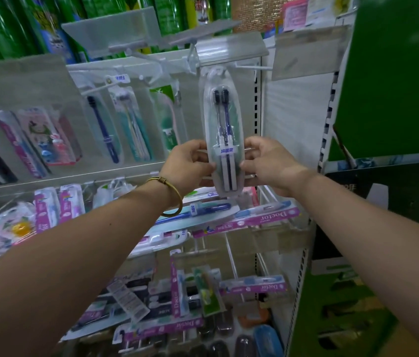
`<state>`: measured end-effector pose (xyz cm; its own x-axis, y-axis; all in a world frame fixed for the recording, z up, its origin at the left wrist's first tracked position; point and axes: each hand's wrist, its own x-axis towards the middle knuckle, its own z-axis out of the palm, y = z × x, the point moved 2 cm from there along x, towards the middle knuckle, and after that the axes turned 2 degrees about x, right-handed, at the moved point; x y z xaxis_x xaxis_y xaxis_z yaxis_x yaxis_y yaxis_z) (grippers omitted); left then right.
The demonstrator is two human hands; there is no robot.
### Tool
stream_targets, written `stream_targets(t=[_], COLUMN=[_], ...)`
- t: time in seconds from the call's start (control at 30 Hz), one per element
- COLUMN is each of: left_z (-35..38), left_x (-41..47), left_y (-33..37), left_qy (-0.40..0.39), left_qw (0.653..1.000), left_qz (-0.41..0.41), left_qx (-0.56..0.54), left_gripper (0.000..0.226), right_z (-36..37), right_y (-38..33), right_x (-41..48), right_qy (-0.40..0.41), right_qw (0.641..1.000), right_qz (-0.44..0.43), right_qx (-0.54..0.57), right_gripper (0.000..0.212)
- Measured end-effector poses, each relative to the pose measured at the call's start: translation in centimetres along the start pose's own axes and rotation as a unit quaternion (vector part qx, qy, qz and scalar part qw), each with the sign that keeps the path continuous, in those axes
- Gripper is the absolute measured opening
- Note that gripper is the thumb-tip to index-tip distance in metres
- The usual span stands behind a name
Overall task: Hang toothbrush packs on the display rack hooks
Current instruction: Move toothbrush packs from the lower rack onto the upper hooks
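Pack [225,117] upright on the rack [293,112]: long axis vertical, brush heads up, top tab just under the clear tag holder [229,47]. Left hand [186,164] pinches the lower left edge, thumb on front, fingers curled behind. Right hand [267,161] pinches the lower right edge the same way. Hands level, equally near; pack sits between them and runs up from the fingers. Wire hook [254,66] shows just right of the tab. Tab hole blurred against the holder: cannot tell if it is threaded. Judgement: the next move turns on lining hole with hook tip, steered from below.
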<state>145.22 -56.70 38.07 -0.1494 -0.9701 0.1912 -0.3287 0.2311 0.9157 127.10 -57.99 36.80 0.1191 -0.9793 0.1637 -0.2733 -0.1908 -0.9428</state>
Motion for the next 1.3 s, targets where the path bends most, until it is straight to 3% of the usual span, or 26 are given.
stream_targets(t=[0.27, 0.47, 0.57, 0.77, 1.1, 1.3], left_z=[0.6, 0.7, 0.4, -0.5, -3.3, -6.2], left_x=[2.6, 4.2, 4.2, 3.3, 0.9, -0.6], left_y=[0.1, 0.0, 0.2, 0.0, -0.9, -1.6], left_qy=[0.045, 0.038, 0.018, 0.011, 0.011, 0.03], left_qw=[0.998, 0.997, 0.995, 0.994, 0.99, 0.991], left_qz=[-0.031, -0.066, -0.097, -0.11, -0.122, -0.119], left_qx=[0.012, 0.024, 0.01, -0.012, -0.064, -0.059], left_gripper=[0.034, 0.065, 0.07, 0.065, 0.05, 0.034], right_z=[0.6, 1.8, 2.2, 2.5, 1.2, 1.0], right_y=[0.2, 0.3, 0.4, 1.0, 2.2, 1.6], right_x=[2.9, 5.5, 6.5, 8.0, 7.6, 5.1], right_qy=[0.06, 0.108, 0.116, 0.12, 0.099, 0.079], right_qw=[0.998, 0.993, 0.993, 0.992, 0.992, 0.994], right_qz=[0.007, 0.024, 0.022, 0.023, 0.053, 0.062], right_qx=[-0.01, -0.03, -0.029, 0.009, -0.061, -0.049], right_gripper=[0.033, 0.046, 0.044, 0.043, 0.035, 0.007])
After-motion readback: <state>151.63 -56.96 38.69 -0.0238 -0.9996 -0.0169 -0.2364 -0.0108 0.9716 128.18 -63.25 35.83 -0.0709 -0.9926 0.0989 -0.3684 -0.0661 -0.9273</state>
